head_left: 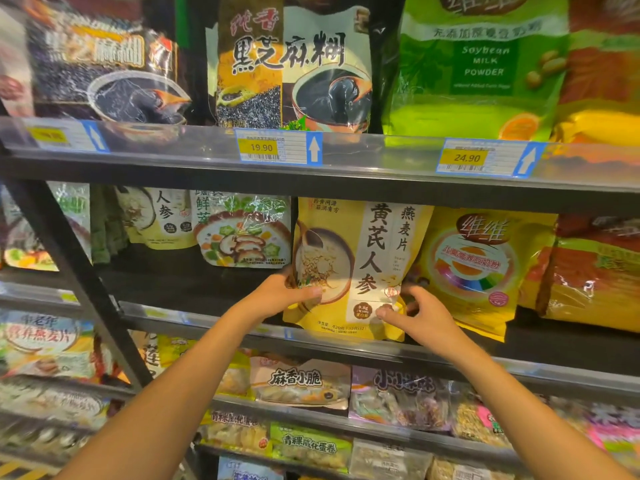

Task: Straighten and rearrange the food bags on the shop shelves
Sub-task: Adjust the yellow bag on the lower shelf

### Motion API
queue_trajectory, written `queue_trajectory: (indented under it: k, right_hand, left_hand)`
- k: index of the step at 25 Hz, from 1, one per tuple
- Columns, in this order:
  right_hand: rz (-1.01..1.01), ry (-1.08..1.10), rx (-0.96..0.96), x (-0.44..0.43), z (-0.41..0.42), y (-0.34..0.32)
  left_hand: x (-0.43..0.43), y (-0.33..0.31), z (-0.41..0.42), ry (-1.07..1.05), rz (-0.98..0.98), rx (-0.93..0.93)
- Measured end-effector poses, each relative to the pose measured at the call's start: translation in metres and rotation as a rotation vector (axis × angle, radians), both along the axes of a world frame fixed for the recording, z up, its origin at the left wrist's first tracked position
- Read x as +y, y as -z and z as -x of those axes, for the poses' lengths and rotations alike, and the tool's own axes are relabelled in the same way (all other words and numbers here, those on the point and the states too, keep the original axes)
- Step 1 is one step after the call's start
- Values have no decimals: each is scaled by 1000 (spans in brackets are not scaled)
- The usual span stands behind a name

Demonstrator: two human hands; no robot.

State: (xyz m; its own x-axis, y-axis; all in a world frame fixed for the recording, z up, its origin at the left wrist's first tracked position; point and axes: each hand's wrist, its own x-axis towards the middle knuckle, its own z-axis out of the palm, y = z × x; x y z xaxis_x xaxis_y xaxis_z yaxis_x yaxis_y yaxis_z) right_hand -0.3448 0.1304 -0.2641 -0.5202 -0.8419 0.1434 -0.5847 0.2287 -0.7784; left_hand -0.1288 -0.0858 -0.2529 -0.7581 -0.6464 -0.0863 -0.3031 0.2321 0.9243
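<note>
A yellow oat-flake bag [360, 258] with a white bowl picture stands upright at the front of the middle shelf [214, 318]. My left hand [282, 296] grips its lower left edge, thumb on the front. My right hand [417, 317] pinches its lower right corner with thumb and fingers. The bag's bottom overhangs the shelf's front rail. Two more pale bags, one of the same kind [159, 220] and one with a vegetable bowl picture [244, 230], stand further back to the left.
A yellow soy-powder bag [481, 268] leans against the held bag's right side. The upper shelf carries black sesame paste bags [291, 67] and a green soybean milk powder bag [481, 67]. A dark diagonal shelf brace [72, 271] crosses the left. Lower shelves hold several snack bags [301, 384].
</note>
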Motion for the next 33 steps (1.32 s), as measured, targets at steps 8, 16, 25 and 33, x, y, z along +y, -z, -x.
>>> queue_trajectory:
  k: [8,16,25,33]
  right_hand:
    - [63,60,-91,-23,10,2]
    - [167,45,-378,-10,-4,-17]
    - [128,-158,-743,18,-70,18]
    - [12,-310,-768,24,-166,46]
  left_hand:
    - [5,-12,14,-75,109,53]
    - [43,-42,-7,-159,-62,47]
    - [82,-6,-88,-164,-626,348]
    - [116,35,-194,-440,-604,449]
